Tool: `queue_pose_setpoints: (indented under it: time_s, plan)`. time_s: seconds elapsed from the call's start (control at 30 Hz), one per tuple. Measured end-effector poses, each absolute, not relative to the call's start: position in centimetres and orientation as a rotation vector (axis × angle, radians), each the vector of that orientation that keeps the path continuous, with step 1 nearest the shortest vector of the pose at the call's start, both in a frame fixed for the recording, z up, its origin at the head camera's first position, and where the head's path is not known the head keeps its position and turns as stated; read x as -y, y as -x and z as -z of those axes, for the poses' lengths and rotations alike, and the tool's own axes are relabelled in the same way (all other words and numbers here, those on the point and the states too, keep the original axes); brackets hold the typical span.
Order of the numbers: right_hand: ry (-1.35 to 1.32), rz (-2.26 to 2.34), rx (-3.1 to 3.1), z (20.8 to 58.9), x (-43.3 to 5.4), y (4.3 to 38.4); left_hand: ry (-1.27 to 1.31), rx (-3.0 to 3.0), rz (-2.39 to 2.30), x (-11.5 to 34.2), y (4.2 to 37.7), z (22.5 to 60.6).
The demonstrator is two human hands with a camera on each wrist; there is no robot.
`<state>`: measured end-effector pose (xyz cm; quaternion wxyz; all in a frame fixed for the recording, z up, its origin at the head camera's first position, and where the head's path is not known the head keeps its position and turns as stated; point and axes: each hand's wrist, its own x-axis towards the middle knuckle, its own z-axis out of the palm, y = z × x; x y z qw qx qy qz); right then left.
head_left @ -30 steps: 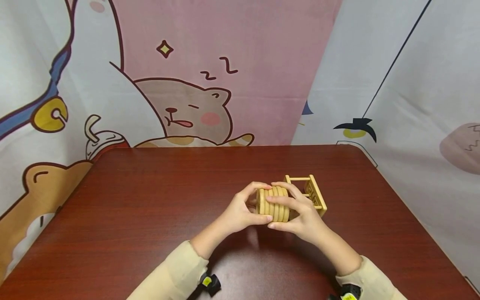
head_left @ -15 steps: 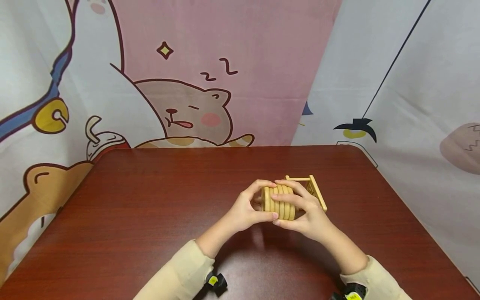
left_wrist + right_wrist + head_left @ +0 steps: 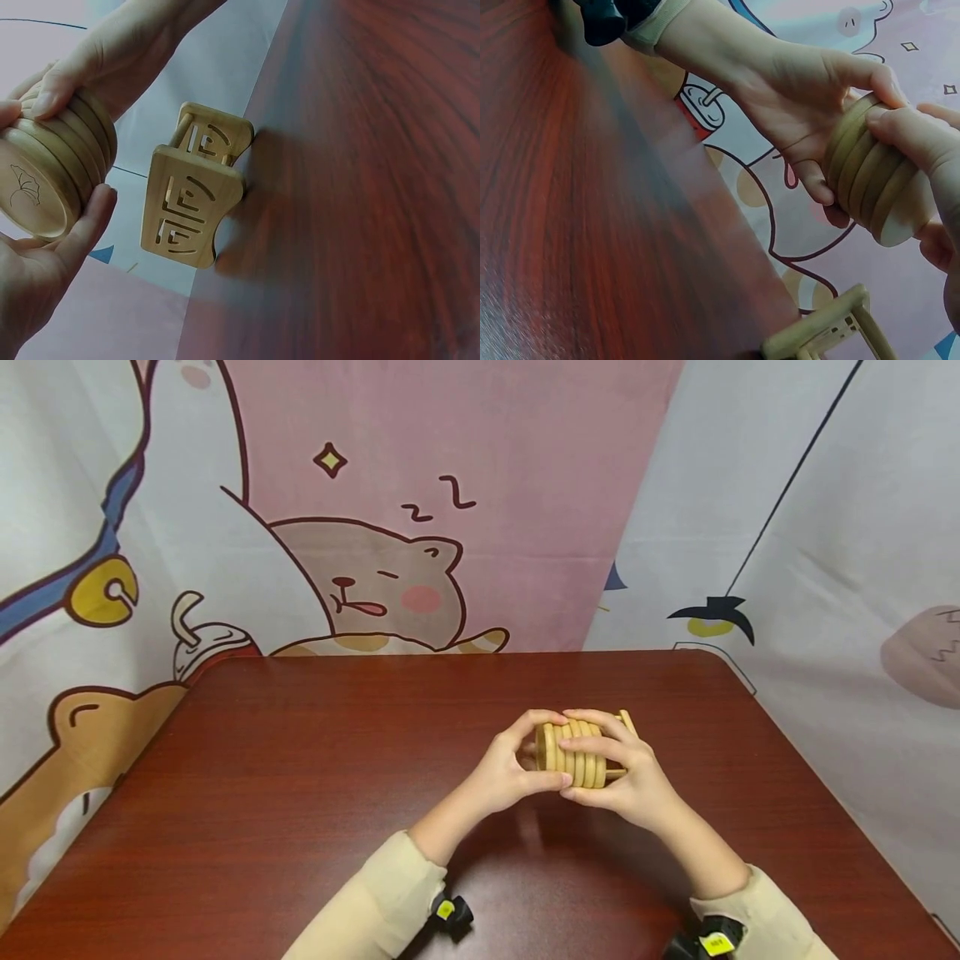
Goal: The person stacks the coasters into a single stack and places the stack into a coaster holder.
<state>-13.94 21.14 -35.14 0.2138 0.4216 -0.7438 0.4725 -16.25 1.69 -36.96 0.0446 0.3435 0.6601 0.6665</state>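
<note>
A stack of several round wooden coasters (image 3: pixel 581 758) is held sideways above the table between both hands. My left hand (image 3: pixel 504 770) grips its left end, thumb below and fingers over the top. From the right, my right hand (image 3: pixel 637 781) holds the same stack, its fingers spread across the rims. The end coaster (image 3: pixel 34 187) in the left wrist view bears an engraved leaf-like line drawing. Beyond the right hand stands a wooden coaster holder (image 3: pixel 187 210) with cut-out side panels joined by rods; the head view shows only a little of it behind that hand.
The dark red-brown table (image 3: pixel 337 760) spreads to both sides, its far edge meeting a cartoon-printed cloth (image 3: pixel 510 527). Black wrist devices (image 3: pixel 452 914) sit at the cuffs of the light sleeves.
Both hands have moved right and slightly away with the coaster stack, staying together on it. The holder has stayed put and is now mostly covered by the right hand in the head view.
</note>
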Motion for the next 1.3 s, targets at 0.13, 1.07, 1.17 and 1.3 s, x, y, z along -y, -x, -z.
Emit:
queue_pose_setpoints:
  time_s: [0.13,1.07,1.17,1.3]
  plan:
    - [-1.203,-1.273,2.011,34.0,-21.0,13.9,-1.053,-2.046,-2.02,-2.1,16.5,36.9]
    - [-1.245,-1.467,2.029,34.2,-24.3,16.1,-1.099,-2.135,-2.003,-4.5,16.2,33.8]
    - [-1.242,-1.461,2.026,34.3,-24.5,16.2,-1.092,-2.156,-2.001,-4.7,16.3,33.8]
    - [-1.233,-1.458,2.03,34.4,-24.6,16.4,-1.072,-2.189,-1.986,-5.2,17.3,35.0]
